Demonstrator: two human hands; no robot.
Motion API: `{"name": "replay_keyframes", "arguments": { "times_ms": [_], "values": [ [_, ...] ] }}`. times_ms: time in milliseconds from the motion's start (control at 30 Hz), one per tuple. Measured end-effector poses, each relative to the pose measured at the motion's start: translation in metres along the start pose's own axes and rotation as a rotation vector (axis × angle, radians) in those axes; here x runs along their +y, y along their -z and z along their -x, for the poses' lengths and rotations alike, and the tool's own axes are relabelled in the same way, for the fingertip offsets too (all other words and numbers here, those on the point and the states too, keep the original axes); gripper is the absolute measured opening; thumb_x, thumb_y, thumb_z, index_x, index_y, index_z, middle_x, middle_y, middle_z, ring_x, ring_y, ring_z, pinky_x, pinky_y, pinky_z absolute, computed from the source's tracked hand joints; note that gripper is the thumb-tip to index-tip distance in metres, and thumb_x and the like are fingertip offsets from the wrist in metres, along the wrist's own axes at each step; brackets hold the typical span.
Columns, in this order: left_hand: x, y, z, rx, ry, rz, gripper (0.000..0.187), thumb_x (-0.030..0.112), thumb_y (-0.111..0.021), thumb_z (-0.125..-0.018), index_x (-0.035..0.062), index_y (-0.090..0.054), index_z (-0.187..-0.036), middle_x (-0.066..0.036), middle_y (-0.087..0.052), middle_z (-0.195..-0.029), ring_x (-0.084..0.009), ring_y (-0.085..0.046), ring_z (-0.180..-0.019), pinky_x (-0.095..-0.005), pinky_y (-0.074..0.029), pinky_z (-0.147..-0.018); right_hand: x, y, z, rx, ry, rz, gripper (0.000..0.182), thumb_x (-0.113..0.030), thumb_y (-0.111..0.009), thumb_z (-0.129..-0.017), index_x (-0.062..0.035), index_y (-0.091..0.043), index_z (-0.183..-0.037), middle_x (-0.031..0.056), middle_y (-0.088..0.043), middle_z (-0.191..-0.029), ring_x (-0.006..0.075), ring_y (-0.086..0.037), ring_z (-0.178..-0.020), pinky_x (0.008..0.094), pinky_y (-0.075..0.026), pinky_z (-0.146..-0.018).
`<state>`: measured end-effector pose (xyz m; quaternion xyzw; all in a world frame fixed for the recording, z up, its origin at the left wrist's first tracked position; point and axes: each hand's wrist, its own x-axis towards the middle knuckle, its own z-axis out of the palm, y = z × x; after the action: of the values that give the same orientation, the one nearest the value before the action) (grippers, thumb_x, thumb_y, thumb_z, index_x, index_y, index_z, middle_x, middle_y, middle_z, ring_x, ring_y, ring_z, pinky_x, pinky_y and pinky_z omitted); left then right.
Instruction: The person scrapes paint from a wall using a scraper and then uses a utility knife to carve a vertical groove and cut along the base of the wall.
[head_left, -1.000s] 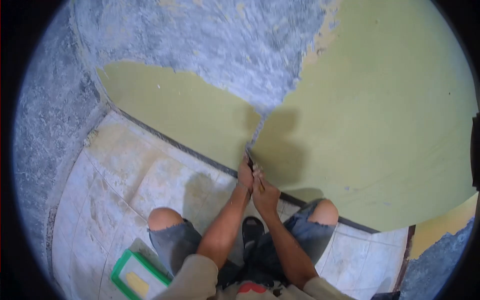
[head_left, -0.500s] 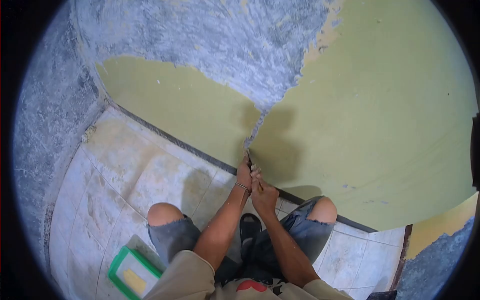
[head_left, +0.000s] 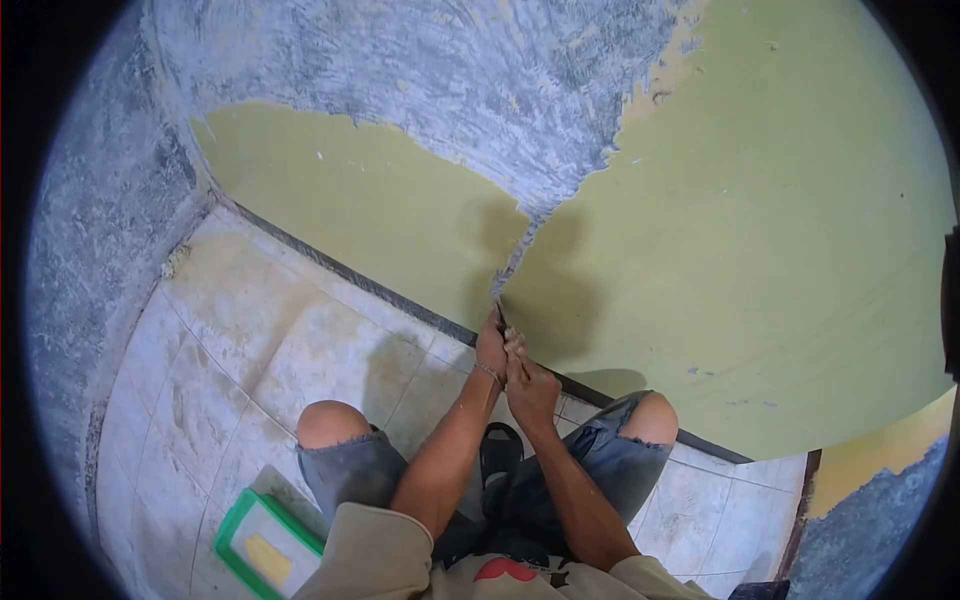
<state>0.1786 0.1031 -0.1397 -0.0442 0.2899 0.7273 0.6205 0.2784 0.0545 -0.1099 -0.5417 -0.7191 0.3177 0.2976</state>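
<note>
Both of my hands meet low on the green painted wall (head_left: 700,250), just above its dark base strip. My left hand (head_left: 491,347), with a bracelet at the wrist, is closed on a thin dark tool (head_left: 501,314) whose tip touches the wall. Beside it on the right, my right hand (head_left: 532,388) is closed round the same tool's handle, which the fingers mostly hide. From the tip a narrow scraped strip (head_left: 517,250) runs up to a large bare grey patch (head_left: 450,90).
A green-rimmed tray (head_left: 232,523) with a yellowish piece inside lies on the tiled floor (head_left: 290,350) at lower left. My bent knees flank my arms, and a dark sandal (head_left: 499,455) shows between them. A rough grey wall (head_left: 100,240) stands at left.
The view has shifted slightly. My hands remain together on the tool, its tip still near the lower end of the scraped strip.
</note>
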Motion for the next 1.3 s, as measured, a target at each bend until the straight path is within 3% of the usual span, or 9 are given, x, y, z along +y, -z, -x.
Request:
{"name": "replay_keyframes", "arguments": {
  "times_ms": [67, 200, 400, 433, 600, 667, 833, 1133, 1300],
  "values": [
    [0.000, 0.003, -0.018, -0.012, -0.057, -0.071, 0.041, 0.047, -0.036, -0.097, 0.0147, -0.048, -0.075, 0.004, -0.036, -0.050, -0.0100, -0.032, -0.036, -0.0235, -0.029, -0.036, 0.003, -0.005, -0.005, 0.257, 0.353, -0.267, 0.027, -0.018, -0.059, -0.087, 0.0010, -0.065, -0.105, 0.0242, -0.064, -0.082, 0.0290, -0.068, -0.073, 0.0314, -0.050, -0.067],
    [-0.018, 0.037, -0.018, 0.009, 0.014, -0.024, 0.037, 0.040, -0.040, -0.097, 0.0083, -0.060, -0.099, -0.004, -0.057, -0.073, -0.0130, -0.053, -0.053, -0.0246, -0.045, -0.044, 0.001, 0.001, -0.006, 0.007, 0.013, -0.109, 0.025, -0.017, -0.059, -0.088, 0.0001, -0.066, -0.104, 0.0210, -0.067, -0.090, 0.0250, -0.069, -0.085, 0.0303, -0.051, -0.074],
    [-0.005, 0.021, -0.027, -0.010, -0.001, 0.012, 0.041, 0.039, -0.038, -0.099, 0.0061, -0.061, -0.106, -0.004, -0.060, -0.078, -0.0136, -0.053, -0.054, -0.0259, -0.046, -0.045, 0.013, -0.004, -0.014, 0.171, 0.252, 0.005, 0.027, -0.020, -0.060, -0.088, -0.0001, -0.067, -0.104, 0.0233, -0.066, -0.088, 0.0326, -0.067, -0.080, 0.0324, -0.051, -0.072],
    [-0.008, 0.039, -0.030, -0.332, -0.029, 0.152, 0.041, 0.040, -0.037, -0.099, 0.0071, -0.061, -0.104, -0.004, -0.059, -0.073, -0.0148, -0.052, -0.051, -0.0271, -0.044, -0.043, 0.005, 0.004, 0.000, 0.124, 0.180, -0.002, 0.027, -0.021, -0.060, -0.088, -0.0001, -0.067, -0.103, 0.0231, -0.066, -0.088, 0.0328, -0.067, -0.080, 0.0330, -0.051, -0.072],
    [-0.010, 0.020, -0.051, 0.099, -0.285, 0.087, 0.045, 0.050, -0.039, -0.096, 0.0097, -0.058, -0.085, -0.003, -0.051, -0.060, -0.0162, -0.046, -0.042, -0.0298, -0.040, -0.040, 0.006, -0.009, -0.023, 0.237, 0.432, -0.152, 0.028, -0.022, -0.061, -0.087, -0.0002, -0.067, -0.103, 0.0238, -0.064, -0.083, 0.0334, -0.067, -0.075, 0.0357, -0.050, -0.069],
    [0.025, 0.028, -0.029, 0.070, 0.020, 0.157, 0.042, 0.046, -0.036, -0.097, 0.0096, -0.056, -0.096, -0.001, -0.049, -0.059, -0.0129, -0.043, -0.043, -0.0276, -0.040, -0.042, -0.018, -0.012, -0.029, -0.046, 0.126, -0.005, 0.025, -0.020, -0.060, -0.086, -0.0046, -0.069, -0.103, 0.0248, -0.064, -0.086, 0.0363, -0.065, -0.078, 0.0372, -0.051, -0.070],
    [-0.004, 0.069, -0.011, 0.031, -0.097, 0.083, 0.050, 0.056, -0.042, -0.093, 0.0073, -0.053, -0.095, -0.006, -0.051, -0.066, -0.0174, -0.051, -0.053, -0.0311, -0.046, -0.048, 0.012, -0.021, 0.003, -0.135, 0.204, -0.030, 0.030, -0.015, -0.060, -0.084, -0.0054, -0.065, -0.112, 0.0236, -0.065, -0.083, 0.0347, -0.067, -0.077, 0.0348, -0.052, -0.069],
    [-0.011, 0.038, 0.009, 0.101, -0.030, 0.120, 0.035, 0.044, -0.052, -0.093, 0.0088, -0.050, -0.088, -0.005, -0.051, -0.070, -0.0177, -0.052, -0.057, -0.0325, -0.049, -0.056, 0.023, -0.024, 0.008, -0.077, -0.160, -0.317, 0.029, -0.017, -0.060, -0.088, -0.0031, -0.064, -0.113, 0.0134, -0.069, -0.078, 0.0074, -0.057, -0.072, 0.0281, -0.048, -0.064],
    [-0.003, 0.038, -0.011, -0.082, 0.067, 0.128, 0.040, 0.043, -0.049, -0.094, 0.0126, -0.045, -0.068, 0.001, -0.040, -0.053, -0.0113, -0.040, -0.044, -0.0273, -0.036, -0.043, 0.042, -0.042, -0.006, 0.037, -0.013, -0.208, 0.024, -0.019, -0.060, -0.088, 0.0006, -0.067, -0.101, 0.0192, -0.067, -0.076, 0.0130, -0.062, -0.067, 0.0297, -0.048, -0.061]
  ]
}}
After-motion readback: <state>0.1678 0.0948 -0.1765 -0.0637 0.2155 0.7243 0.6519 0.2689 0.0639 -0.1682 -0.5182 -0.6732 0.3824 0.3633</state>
